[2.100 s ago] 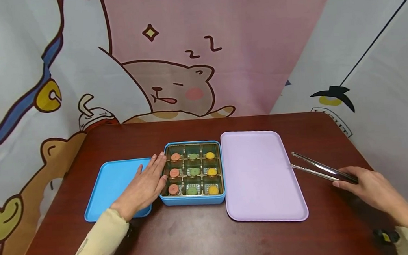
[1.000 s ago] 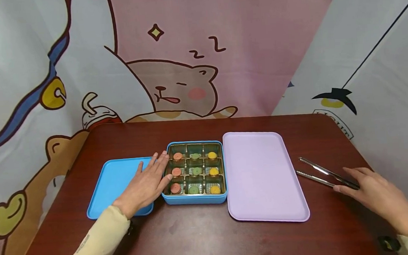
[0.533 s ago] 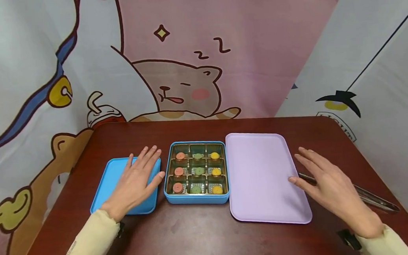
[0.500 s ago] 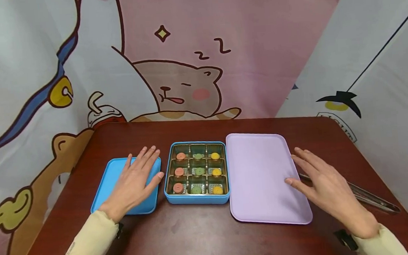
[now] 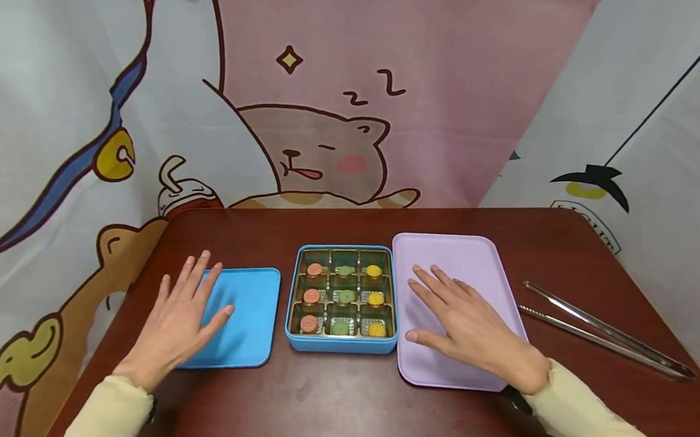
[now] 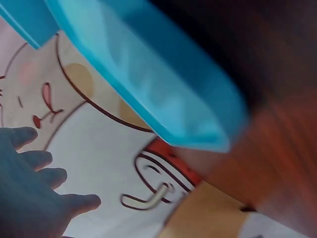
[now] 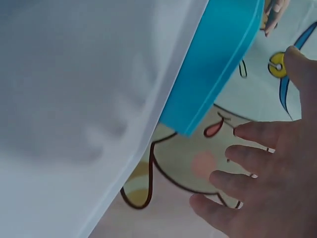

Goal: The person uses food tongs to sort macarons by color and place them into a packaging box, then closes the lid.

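My left hand (image 5: 177, 318) hovers with spread fingers over the left part of the blue lid (image 5: 244, 321), holding nothing. Over the lilac tray (image 5: 450, 249) my right hand (image 5: 470, 325) is held, fingers straight and apart, also with nothing in it. Between the two stands a blue box (image 5: 343, 344) with a gold divided insert. Its compartments hold orange pieces (image 5: 311, 296), green pieces (image 5: 347, 296) and yellow pieces (image 5: 376, 299), one colour per column. Metal tongs (image 5: 608, 332) lie on the table right of the tray, jaws spread toward it.
Everything lies on a dark red-brown wooden table (image 5: 315, 410). A cloth backdrop (image 5: 439, 104) with cartoon animals hangs behind and beside it. The box and the lilac tray stand side by side, with a narrow gap between box and lid.
My right hand has let go of the tongs, which now lie on the table, and moved left over the tray. My left hand has come off the box's side and moved left over the lid.
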Demonstrator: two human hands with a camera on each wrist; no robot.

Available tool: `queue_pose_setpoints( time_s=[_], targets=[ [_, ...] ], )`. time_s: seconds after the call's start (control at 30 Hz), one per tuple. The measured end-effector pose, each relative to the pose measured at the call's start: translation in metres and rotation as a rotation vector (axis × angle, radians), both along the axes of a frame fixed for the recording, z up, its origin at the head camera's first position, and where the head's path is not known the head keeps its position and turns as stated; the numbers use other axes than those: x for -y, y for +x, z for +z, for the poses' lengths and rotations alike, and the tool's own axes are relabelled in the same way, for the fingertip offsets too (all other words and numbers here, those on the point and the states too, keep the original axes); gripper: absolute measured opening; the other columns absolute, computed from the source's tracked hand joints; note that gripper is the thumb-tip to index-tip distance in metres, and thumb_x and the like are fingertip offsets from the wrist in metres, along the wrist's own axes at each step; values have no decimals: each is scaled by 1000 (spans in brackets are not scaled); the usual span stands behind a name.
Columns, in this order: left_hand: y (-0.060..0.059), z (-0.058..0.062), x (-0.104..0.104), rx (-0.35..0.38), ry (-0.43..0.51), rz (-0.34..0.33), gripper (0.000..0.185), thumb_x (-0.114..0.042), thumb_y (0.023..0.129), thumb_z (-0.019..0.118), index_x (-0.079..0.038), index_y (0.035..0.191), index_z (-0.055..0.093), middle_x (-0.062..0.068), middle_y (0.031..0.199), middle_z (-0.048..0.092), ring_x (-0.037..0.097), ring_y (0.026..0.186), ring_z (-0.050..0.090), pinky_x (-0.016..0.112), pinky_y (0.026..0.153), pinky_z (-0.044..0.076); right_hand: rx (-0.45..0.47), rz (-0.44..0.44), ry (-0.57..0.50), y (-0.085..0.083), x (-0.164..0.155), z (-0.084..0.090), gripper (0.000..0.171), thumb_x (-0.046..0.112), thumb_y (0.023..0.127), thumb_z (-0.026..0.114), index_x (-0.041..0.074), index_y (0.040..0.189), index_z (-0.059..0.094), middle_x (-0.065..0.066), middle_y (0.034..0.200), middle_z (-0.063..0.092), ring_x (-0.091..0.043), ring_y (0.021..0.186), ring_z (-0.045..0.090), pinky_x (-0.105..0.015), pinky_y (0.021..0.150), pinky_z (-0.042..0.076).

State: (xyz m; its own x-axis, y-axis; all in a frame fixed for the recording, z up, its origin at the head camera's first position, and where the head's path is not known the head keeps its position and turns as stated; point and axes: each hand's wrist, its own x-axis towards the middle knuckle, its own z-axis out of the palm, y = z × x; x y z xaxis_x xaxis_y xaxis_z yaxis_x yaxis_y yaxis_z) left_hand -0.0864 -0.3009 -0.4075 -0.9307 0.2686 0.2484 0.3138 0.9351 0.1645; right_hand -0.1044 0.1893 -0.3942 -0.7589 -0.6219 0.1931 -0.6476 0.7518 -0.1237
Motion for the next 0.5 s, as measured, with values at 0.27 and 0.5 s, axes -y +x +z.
queue_pose_setpoints(
  time_s=[0.27, 0.5],
  targets=[
    [3, -9, 42, 97, -18, 78, 90, -54, 99, 61, 0, 162, 28, 21, 172, 8, 43, 158, -1, 77, 116, 1, 92, -22, 40, -7, 20, -7, 93, 71, 98, 51, 5, 161, 37, -11, 170, 26, -37, 155, 25, -62, 116, 33],
    [2, -23, 73, 246, -26, 153, 95, -63, 99, 55, 5, 160, 30, 29, 169, 6, 53, 154, 0, 84, 108, 6, 149, -15, 55, -9, 26, -9, 96, 74, 97, 48, 4, 162, 34, -10, 170, 24, -34, 156, 22, -63, 117, 29]
  ],
)
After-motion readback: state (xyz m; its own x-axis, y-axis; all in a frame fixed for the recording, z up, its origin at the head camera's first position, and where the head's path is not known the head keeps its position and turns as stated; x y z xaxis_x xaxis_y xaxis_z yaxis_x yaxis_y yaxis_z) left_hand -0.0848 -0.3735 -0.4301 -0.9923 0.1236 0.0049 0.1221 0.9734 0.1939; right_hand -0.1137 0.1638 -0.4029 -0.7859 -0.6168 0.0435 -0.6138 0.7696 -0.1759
